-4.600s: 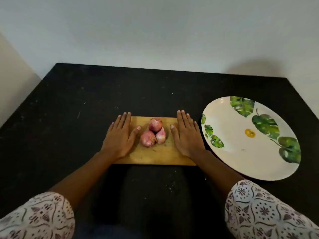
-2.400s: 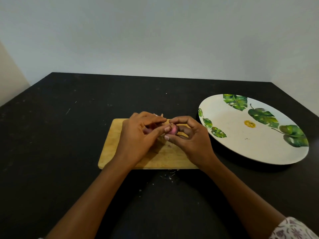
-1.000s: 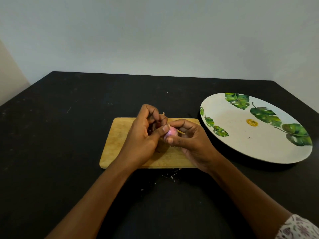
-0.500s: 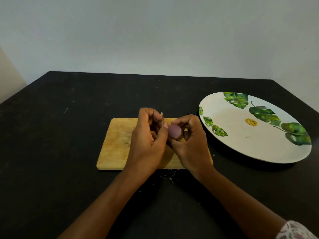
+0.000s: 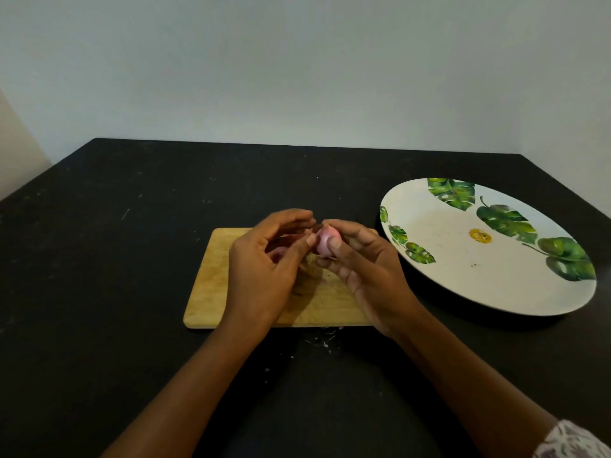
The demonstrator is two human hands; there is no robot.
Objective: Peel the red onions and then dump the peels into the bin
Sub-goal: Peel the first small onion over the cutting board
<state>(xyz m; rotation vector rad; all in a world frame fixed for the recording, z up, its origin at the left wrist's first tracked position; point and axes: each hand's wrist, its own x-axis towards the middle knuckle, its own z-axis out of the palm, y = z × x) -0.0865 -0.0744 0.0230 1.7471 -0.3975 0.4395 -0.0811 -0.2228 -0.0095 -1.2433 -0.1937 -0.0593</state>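
Holding one onion (image 5: 325, 241) in the air just above the board (image 5: 211, 292), pinching it in the right hand (image 5: 360, 269) between thumb and curled fingers. Working at it with the left hand (image 5: 264, 269), thumb pressing on the near side and fingers curling over the top end; hard telling a nipped flap of skin from a bare touch at this size. Glimpsing a pink bit (image 5: 280, 251) under the left fingers, probably another onion, mostly hidden. Judging the onion as light and firm, small enough for fingertips only, with dry papery skin likely tearing off in scraps rather than whole, and a smooth, slippery layer beneath. Favouring a steady hold round the fat middle, leaving both ends free, and starting the skin at the pointed tip or the root with a thumbnail. Expecting light flakes drifting off, so doing the work over the board and gathering from there. Noting a plate (image 5: 446, 259) just right of the board on the table (image 5: 99, 259); not seeing any bin.
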